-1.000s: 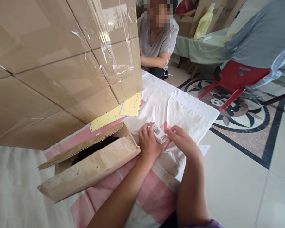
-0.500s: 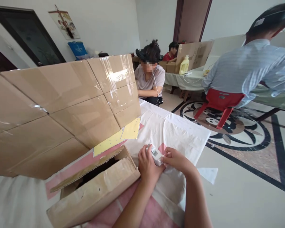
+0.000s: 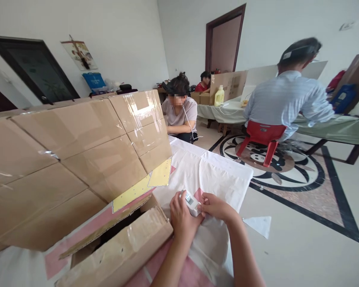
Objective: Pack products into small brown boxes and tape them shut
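Note:
A small white box-shaped object (image 3: 192, 202) with a grey patch on top lies at the table's near edge; its exact kind is hard to make out. My left hand (image 3: 181, 217) curls around its left side, fingers over the far end. With fingers bent in a pinch, my right hand (image 3: 214, 206) works at its near right corner. Whether a separate small part sits in that pinch is hidden. Just left of my left hand stands an open cardboard box (image 3: 119, 243), its inside dark.
A taped wall of cardboard boxes (image 3: 98, 139) rises at the left, yellow paper sheets (image 3: 160, 173) at its foot. White cloth (image 3: 215, 171) covers the table. A person (image 3: 181, 113) sits beyond it; another person (image 3: 287, 93) sits on a red chair (image 3: 265, 133). White scrap (image 3: 259, 226) lies right.
The view has shifted, showing more of the room at the upper right. Both hands stay on the white object, with the right fingers still at its near corner.

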Demonstrator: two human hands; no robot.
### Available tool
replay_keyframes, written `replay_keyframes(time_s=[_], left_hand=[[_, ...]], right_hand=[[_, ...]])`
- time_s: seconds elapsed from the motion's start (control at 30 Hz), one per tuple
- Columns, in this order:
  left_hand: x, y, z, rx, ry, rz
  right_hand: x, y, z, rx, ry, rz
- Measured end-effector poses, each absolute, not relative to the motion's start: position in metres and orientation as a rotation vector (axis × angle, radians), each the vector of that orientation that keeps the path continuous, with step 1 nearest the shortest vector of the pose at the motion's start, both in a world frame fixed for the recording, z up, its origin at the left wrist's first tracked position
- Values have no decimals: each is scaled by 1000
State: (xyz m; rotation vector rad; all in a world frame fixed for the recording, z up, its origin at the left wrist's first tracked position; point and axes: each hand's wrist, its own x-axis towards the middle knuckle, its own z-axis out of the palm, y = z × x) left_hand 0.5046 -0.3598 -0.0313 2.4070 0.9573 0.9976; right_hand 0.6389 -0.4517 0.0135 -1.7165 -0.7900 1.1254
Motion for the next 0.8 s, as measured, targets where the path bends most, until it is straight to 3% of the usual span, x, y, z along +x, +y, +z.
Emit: replay_keyframes(time_s=[0.37,0.8], left_hand=[[503,-362,-28,2379,892,1059],[500,-363,-23,2253,762,1086]], right_hand=[[642,-464,11,-1512,-824,1165],[640,-456,10,-1703,-794,1085]])
